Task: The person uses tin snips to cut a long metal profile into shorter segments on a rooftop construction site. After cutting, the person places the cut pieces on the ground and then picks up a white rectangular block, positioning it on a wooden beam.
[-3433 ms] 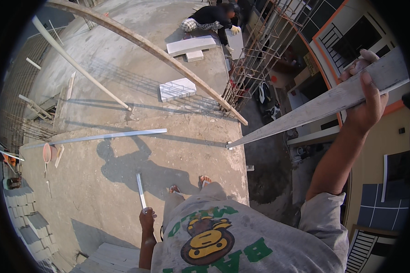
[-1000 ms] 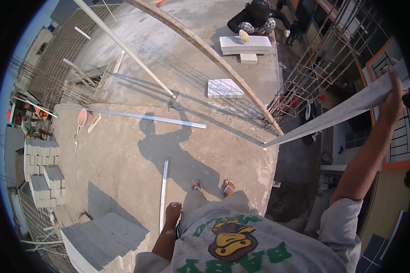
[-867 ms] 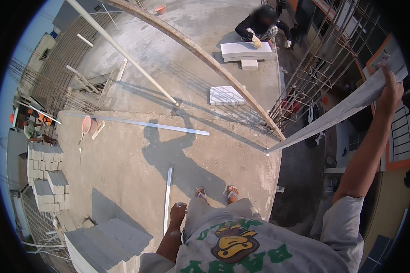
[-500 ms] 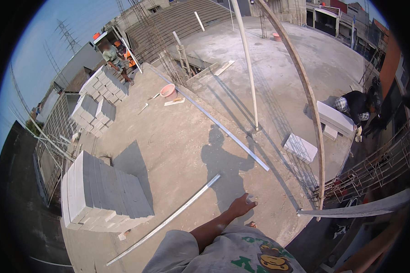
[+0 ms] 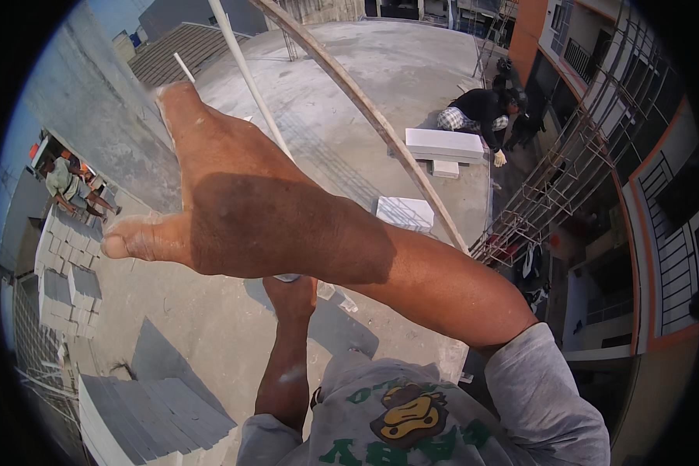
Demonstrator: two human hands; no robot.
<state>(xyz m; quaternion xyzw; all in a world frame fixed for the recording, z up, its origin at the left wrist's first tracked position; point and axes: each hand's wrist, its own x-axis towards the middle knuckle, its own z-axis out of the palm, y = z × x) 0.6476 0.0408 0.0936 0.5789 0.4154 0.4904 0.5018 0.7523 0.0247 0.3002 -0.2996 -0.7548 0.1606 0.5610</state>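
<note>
A long grey bar [image 5: 93,101] crosses close in front of me, wide at the upper left and narrowing toward the floor. My right hand [image 5: 233,182] reaches across to the left and grips it, thumb and fingers spread around its sides. Lower down, my left hand [image 5: 290,295] is closed around a pale part that lines up with the same bar, mostly covered by my right hand and forearm. A whitish end [image 5: 338,299] shows just right of my left hand.
Stacked grey blocks [image 5: 155,412] stand at the lower left, with more block piles [image 5: 62,279] beyond. A person [image 5: 70,182] is at far left; another [image 5: 478,113] crouches by a white block [image 5: 443,145]. A wooden pole [image 5: 373,116] and rebar lattice [image 5: 547,175] rise on the right.
The bar has swung from my lower right to the upper left, my right hand coming into view with it. My left hand has moved left and closed on it. The view has turned right.
</note>
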